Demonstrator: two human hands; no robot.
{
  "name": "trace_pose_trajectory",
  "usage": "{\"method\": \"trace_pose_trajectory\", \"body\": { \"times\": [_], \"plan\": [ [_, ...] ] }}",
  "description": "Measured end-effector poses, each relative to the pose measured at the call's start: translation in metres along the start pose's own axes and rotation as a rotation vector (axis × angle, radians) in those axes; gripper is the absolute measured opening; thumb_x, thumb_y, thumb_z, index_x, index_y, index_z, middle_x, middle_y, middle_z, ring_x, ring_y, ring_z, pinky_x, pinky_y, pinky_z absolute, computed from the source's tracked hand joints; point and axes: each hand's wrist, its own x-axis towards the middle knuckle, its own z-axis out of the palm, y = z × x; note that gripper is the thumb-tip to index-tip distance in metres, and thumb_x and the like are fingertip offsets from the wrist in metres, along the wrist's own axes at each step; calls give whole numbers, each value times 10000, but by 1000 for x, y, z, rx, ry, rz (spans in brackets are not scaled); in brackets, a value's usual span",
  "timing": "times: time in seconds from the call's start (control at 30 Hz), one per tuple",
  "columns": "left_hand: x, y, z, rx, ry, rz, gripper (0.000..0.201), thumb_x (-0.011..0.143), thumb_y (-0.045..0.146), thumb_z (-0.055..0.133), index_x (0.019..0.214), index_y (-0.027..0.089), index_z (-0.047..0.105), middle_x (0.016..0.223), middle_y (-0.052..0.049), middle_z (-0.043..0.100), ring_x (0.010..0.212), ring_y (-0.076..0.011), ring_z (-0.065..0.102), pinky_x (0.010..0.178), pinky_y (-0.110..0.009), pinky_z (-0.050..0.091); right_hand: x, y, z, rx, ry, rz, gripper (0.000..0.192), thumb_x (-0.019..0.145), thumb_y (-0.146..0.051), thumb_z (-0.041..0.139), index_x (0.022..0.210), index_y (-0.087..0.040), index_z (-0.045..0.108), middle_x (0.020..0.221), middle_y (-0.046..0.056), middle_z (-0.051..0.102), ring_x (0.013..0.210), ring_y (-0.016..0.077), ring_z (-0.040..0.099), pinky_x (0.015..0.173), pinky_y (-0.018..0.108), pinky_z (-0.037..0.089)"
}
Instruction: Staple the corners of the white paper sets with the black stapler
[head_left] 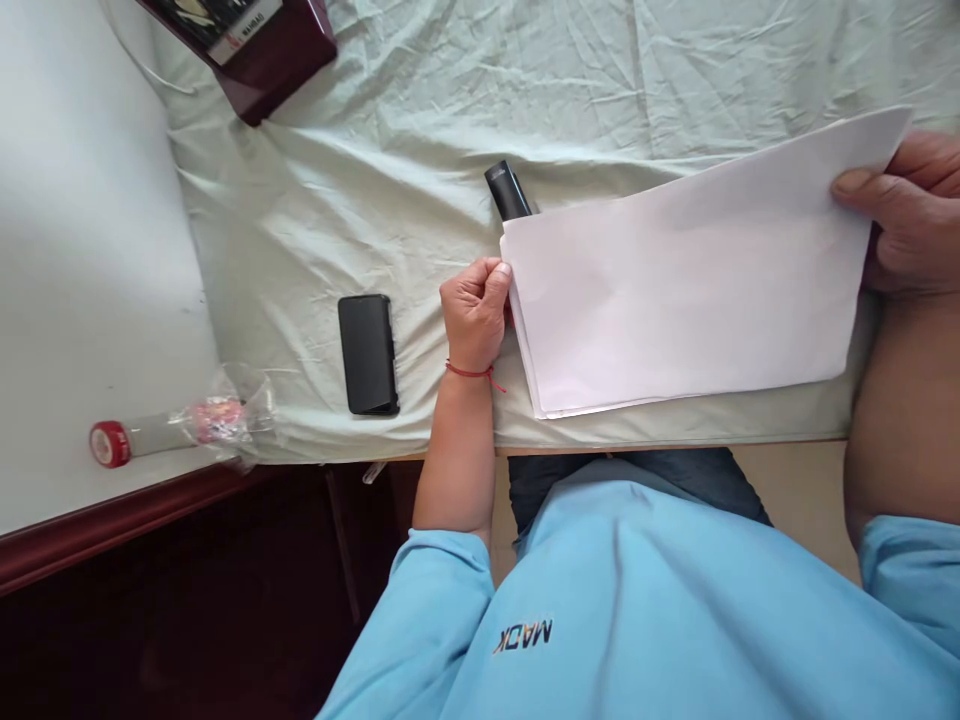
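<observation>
A thin stack of white paper sheets (686, 285) lies tilted across the pale green cloth (390, 170), held at both ends. My left hand (474, 312) pinches its left edge with closed fingers; a red string circles that wrist. My right hand (904, 210) grips the top right corner, thumb on top. A black stapler-like object (508, 190) pokes out from behind the paper's upper left corner, its lower part hidden.
A black phone (367, 353) lies face up left of my left hand. A clear bottle with a red cap (161, 432) lies in plastic wrap at the cloth's left edge. A dark red box (251, 45) sits at the far left corner. The table's front edge (675, 442) runs below the paper.
</observation>
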Motion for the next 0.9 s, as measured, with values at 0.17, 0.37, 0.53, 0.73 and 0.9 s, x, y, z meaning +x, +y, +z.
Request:
{"method": "trace_pose_trajectory", "body": {
  "times": [0.17,0.37,0.53,0.73,0.9],
  "plan": [
    [0,-1,1,66,45,70,533,918,689,803,727,206,683,628,46,441,582,-91,406,552,-259,334,-4,-10,3,-25,-47,36,378,806,-503,767,1088,-254,736,913,8,631,693,50,545,654,247,450],
    [-2,2,4,87,110,76,556,934,704,780,719,208,649,660,35,435,640,-112,436,586,-270,357,-16,-24,8,134,-156,266,530,638,-540,866,988,-175,710,888,44,650,681,124,629,664,327,538],
    [-6,4,6,3,109,63,681,937,821,681,667,217,518,686,19,391,673,-135,490,618,-272,421,-18,-27,11,127,-199,286,525,636,-540,864,936,-147,687,869,41,656,749,158,674,722,371,546],
    [-6,8,9,-3,19,26,609,835,811,809,815,215,681,743,11,562,758,-144,600,662,-266,460,-19,-29,17,181,-164,258,480,654,-499,867,958,-166,704,906,55,664,789,181,687,702,373,564],
    [-7,11,8,72,47,4,602,854,734,842,687,196,629,629,34,507,642,-113,500,569,-272,383,-21,-33,18,183,-218,232,487,692,-486,850,1007,-144,705,977,60,669,827,168,679,724,339,577]
  ]
}}
